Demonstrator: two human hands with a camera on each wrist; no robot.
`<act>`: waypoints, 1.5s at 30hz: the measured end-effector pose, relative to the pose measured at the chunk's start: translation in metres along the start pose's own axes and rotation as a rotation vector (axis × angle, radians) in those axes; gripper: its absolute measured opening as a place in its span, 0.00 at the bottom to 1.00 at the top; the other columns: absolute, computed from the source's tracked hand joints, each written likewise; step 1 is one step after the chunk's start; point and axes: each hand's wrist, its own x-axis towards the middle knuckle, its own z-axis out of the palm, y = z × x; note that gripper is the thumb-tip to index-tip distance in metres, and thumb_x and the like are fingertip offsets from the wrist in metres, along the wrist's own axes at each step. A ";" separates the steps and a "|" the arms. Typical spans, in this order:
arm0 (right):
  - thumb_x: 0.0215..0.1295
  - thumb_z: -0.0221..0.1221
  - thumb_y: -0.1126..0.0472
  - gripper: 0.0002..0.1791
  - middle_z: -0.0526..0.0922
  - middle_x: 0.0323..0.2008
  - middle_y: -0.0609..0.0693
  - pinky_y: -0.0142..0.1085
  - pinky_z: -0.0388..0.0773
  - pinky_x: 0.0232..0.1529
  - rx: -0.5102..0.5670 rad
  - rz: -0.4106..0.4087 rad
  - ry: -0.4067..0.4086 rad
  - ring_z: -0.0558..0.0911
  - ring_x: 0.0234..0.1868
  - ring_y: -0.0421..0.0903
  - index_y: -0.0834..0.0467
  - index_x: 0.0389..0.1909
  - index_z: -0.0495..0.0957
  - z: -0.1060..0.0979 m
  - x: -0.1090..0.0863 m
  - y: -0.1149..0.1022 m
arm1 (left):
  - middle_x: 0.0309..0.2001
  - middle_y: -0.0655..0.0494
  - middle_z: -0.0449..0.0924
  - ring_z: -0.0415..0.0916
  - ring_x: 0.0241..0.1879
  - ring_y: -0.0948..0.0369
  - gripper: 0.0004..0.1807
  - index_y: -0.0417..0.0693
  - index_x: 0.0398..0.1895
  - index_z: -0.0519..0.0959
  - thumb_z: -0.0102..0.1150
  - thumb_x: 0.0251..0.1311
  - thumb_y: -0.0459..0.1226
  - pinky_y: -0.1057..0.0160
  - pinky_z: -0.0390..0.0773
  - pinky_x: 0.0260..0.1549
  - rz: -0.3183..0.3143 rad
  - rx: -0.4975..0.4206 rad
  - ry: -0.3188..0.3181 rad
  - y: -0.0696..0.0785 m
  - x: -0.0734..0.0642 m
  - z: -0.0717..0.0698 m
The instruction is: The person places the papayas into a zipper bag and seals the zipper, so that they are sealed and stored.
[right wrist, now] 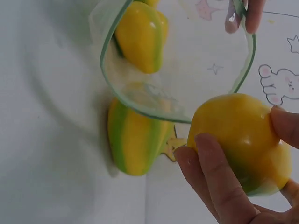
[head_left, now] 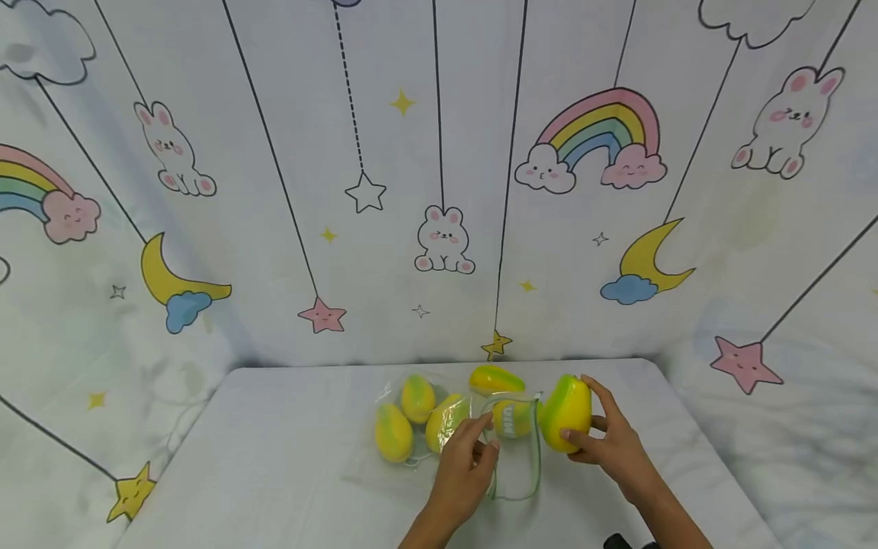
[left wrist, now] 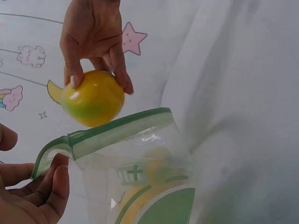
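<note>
My right hand (head_left: 620, 450) grips a yellow-and-green mango (head_left: 568, 412) with thumb and fingers, just outside the mouth of a clear plastic bag (left wrist: 135, 161) with a green rim. At that rim, my left hand (left wrist: 35, 186) pinches a corner, and the mouth stands wide, facing the held mango (left wrist: 93, 99). Inside the bag lie several mangoes (head_left: 393, 433), partly blurred by the plastic. Another mango (head_left: 495, 379) lies on the table behind the bag; in the right wrist view the bag's rim partly covers this mango (right wrist: 135, 140).
A white-covered table (head_left: 274, 457) lies under everything. Behind it hangs a white cloth (head_left: 384, 290) printed with rabbits, stars and rainbows. A small black object (head_left: 617, 541) shows at the bottom edge, beside my right forearm.
</note>
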 end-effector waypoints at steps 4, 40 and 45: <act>0.59 0.68 0.60 0.54 0.63 0.64 0.77 0.44 0.85 0.35 -0.001 0.003 -0.020 0.87 0.35 0.54 0.34 0.76 0.43 0.011 0.000 -0.005 | 0.53 0.49 0.75 0.74 0.33 0.73 0.23 0.39 0.66 0.70 0.50 0.71 0.38 0.70 0.78 0.33 0.033 0.018 0.000 0.003 0.002 0.003; 0.60 0.66 0.51 0.36 0.81 0.52 0.65 0.42 0.82 0.23 -0.046 0.027 -0.101 0.84 0.27 0.49 0.54 0.65 0.61 0.071 0.013 0.016 | 0.55 0.48 0.71 0.67 0.33 0.74 0.26 0.38 0.67 0.68 0.51 0.70 0.41 0.73 0.76 0.34 0.009 0.188 -0.074 0.005 -0.001 0.019; 0.65 0.62 0.56 0.33 0.77 0.56 0.70 0.42 0.82 0.25 -0.058 -0.006 -0.151 0.84 0.28 0.49 0.57 0.69 0.63 0.076 0.013 0.018 | 0.56 0.49 0.71 0.66 0.33 0.74 0.26 0.38 0.68 0.67 0.51 0.71 0.41 0.74 0.75 0.33 0.046 0.220 -0.074 0.007 -0.002 0.021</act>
